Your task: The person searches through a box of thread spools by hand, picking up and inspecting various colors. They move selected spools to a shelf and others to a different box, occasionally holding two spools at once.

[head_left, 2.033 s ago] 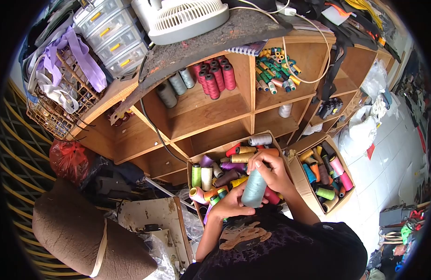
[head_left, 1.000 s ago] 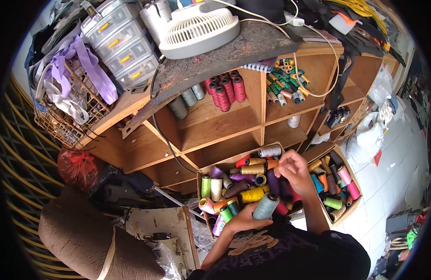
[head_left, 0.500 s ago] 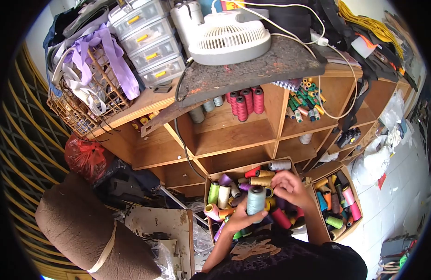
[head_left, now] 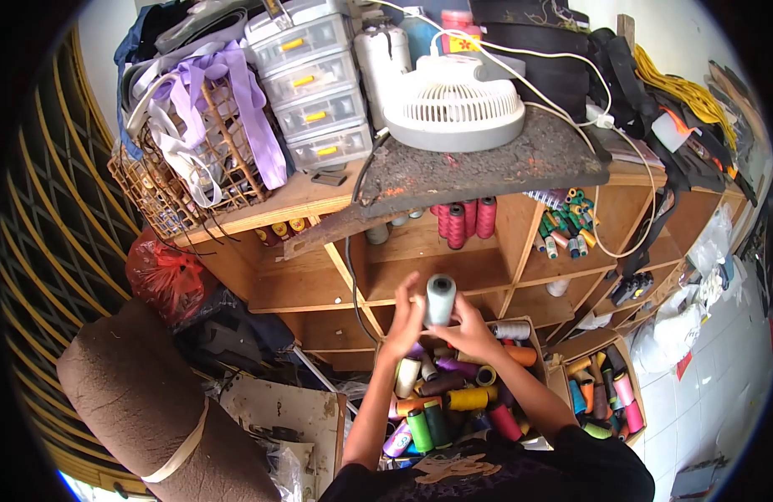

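A pale blue-grey thread spool (head_left: 440,303) is held up between my two hands, its dark-holed top facing me. My left hand (head_left: 406,322) is on its left side, with fingers pointing up along it. From the right, my right hand (head_left: 470,331) grips it near its lower end. Below them is an open cardboard box (head_left: 530,335) full of mixed thread spools. Among these are a light green spool (head_left: 419,431), a yellow spool (head_left: 472,398) and a cream spool (head_left: 406,377).
A second box (head_left: 559,381) of spools stands to the right. Ahead is a wooden cubby shelf (head_left: 437,269) with red spools (head_left: 457,224). A white fan (head_left: 455,113) sits on top. At left are a brown roll (head_left: 135,402) and a red plastic bag (head_left: 165,276).
The spool has moved up and forward, away from my body. My right hand has come from over the box onto it. The view has shifted, so the shelf appears lower and further right.
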The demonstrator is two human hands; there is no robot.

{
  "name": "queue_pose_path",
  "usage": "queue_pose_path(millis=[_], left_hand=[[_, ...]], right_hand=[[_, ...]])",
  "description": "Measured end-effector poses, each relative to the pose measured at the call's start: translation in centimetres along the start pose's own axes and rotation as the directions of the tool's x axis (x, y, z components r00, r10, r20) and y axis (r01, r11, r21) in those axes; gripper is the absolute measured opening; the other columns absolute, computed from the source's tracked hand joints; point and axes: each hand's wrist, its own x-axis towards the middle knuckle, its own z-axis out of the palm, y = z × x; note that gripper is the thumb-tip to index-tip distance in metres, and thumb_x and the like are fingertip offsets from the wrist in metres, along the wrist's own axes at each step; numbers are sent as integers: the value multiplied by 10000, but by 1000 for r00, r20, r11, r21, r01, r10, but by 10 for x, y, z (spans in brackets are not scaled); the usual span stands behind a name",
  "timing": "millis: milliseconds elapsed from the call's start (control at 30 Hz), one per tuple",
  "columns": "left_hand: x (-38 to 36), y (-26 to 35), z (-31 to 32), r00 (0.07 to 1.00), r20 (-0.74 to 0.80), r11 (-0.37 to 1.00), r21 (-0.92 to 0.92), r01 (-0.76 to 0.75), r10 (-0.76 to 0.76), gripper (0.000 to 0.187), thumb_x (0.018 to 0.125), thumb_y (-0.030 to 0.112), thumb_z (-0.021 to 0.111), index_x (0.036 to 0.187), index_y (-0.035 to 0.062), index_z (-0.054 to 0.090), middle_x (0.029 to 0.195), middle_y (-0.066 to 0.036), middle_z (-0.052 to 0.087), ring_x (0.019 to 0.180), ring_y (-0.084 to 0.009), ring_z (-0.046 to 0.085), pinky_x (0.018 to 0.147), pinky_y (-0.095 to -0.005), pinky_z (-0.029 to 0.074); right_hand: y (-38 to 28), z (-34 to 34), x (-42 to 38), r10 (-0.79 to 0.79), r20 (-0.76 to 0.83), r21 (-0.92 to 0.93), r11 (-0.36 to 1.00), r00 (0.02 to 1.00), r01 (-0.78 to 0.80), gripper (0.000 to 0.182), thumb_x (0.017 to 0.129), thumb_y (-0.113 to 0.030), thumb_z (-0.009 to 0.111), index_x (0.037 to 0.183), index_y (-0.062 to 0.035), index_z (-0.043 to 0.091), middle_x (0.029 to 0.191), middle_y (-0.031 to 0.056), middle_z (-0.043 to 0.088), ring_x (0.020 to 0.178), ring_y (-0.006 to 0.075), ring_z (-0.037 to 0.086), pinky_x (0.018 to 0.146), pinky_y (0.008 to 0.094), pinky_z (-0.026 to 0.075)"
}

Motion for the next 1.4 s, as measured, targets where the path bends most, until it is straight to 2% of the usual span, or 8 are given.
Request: queue_pose_path(millis=[100, 300, 533, 767, 833, 1033, 1100, 1400], left_hand=[[51, -33, -18, 964, -264, 974, 209, 89, -32, 515, 990, 394, 389, 1299, -18, 407, 1223, -289, 459, 1174, -431, 401, 1012, -478, 316], [95, -104, -5, 854, -495, 831, 533, 156, 157, 499, 909, 178, 506, 1319, -55, 342, 1260, -361, 395, 1110, -519, 431, 959, -529, 373], [93, -65, -13, 922, -344, 788, 512, 342, -177, 738, 828, 127, 530, 1436, -58, 154, 1341, -346, 373, 1200, -504, 406, 996, -518, 370], [97, -87, -9, 938, -333, 682, 663, 308, -101, 781, 822, 242, 554, 1434, -69, 182, 1396, -309, 353, 1247, -452, 398, 1037, -495, 325], [97, -94, -8, 928, -352, 687, 644, 336, -124, 735, 847, 291, 538, 1424, -56, 245, 1417, -279, 355, 1283, -427, 378, 1047, -496, 317], [87, -142, -18, 972, -230, 648, 749, 141, 53, 827, 801, 329, 604, 1444, -40, 236, 1326, -289, 461, 1215, -417, 458, 1011, -479, 373], [87, -154, -20, 957, -224, 626, 777, 60, 187, 958, 709, 302, 665, 1457, -35, 171, 1308, -298, 473, 1186, -447, 461, 1008, -489, 372], [96, -143, -23, 936, -201, 510, 860, 28, 288, 613, 868, 315, 556, 1350, -36, 412, 1277, -276, 504, 1154, -418, 497, 979, -450, 415]], right_hand=[[41, 16, 74, -121, -169, 77, 988, 978, 135, 576, 787, -172, 729, 1245, -12, 419, 1111, 180, 599, 1024, 276, 615, 848, 376, 492], [88, 40, 191, -340, -424, -532, 844, 839, 73, 596, 713, -189, 766, 1190, 10, 467, 1051, 260, 592, 1016, 434, 563, 867, 467, 457], [153, 68, 234, -154, -465, -445, 892, 872, -80, 503, 719, -142, 752, 1158, -1, 549, 1099, 246, 597, 1047, 439, 551, 873, 456, 466], [184, 66, 242, -96, -404, -569, 805, 910, -168, 612, 684, -135, 757, 1204, 21, 475, 1117, 259, 568, 1025, 434, 564, 856, 476, 483], [141, 60, 224, 56, -370, -618, 730, 927, -290, 687, 660, -130, 765, 1235, 37, 429, 1131, 259, 550, 1043, 425, 556, 884, 469, 471], [30, 39, 53, -185, -169, -261, 956, 968, 137, 529, 840, -73, 607, 1306, 23, 379, 1292, 258, 454, 1212, 396, 450, 993, 453, 382], [20, 29, -32, -297, -59, -456, 858, 953, 239, 471, 849, -72, 608, 1278, 4, 428, 1298, 220, 479, 1278, 363, 421, 1050, 413, 367], [10, -32, -308, 81, -272, -605, 760, 959, -236, 361, 766, -35, 636, 1116, -37, 547, 1201, 167, 508, 1190, 350, 477, 998, 420, 414]])
